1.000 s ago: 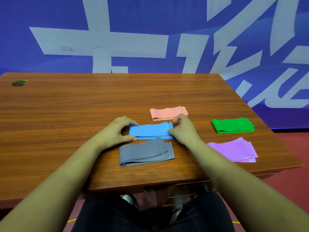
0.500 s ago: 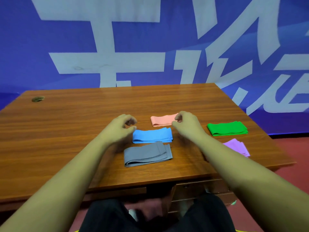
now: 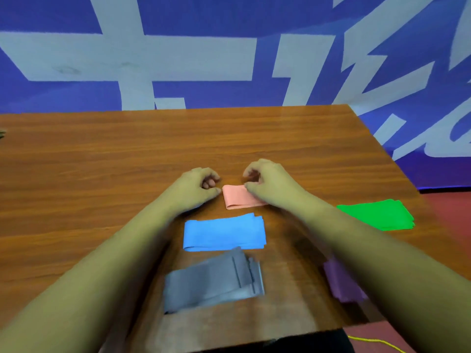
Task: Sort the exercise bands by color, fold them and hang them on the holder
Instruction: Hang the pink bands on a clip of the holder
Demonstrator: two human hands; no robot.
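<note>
On the wooden table (image 3: 102,161) I see five folded exercise bands, viewed from the head camera I am watching remotely. The pink band (image 3: 238,200) lies flat near the middle of the table, between the person's two hands. The right hand (image 3: 270,184) covers the band's right end; its fingers are curled and its thumb sits on the band's top edge, grasping it. The left hand (image 3: 195,191) is clenched with its fingers curled into the palm and holds nothing. Its thumb tip is just beside the band's left end, and I cannot tell whether they touch.

Nearer to me than the pink band lies the blue band (image 3: 224,231), flat and apart from it. The grey band (image 3: 211,281) lies nearer still, close to the table's front edge, its layers fanned at the right end. The green band (image 3: 374,214) sits well to the right, by the table's right edge. The purple band (image 3: 341,284) shows partly from under the right forearm. Behind the table hangs a blue wall (image 3: 63,98) with large white shapes. The frame is slightly blurred.
</note>
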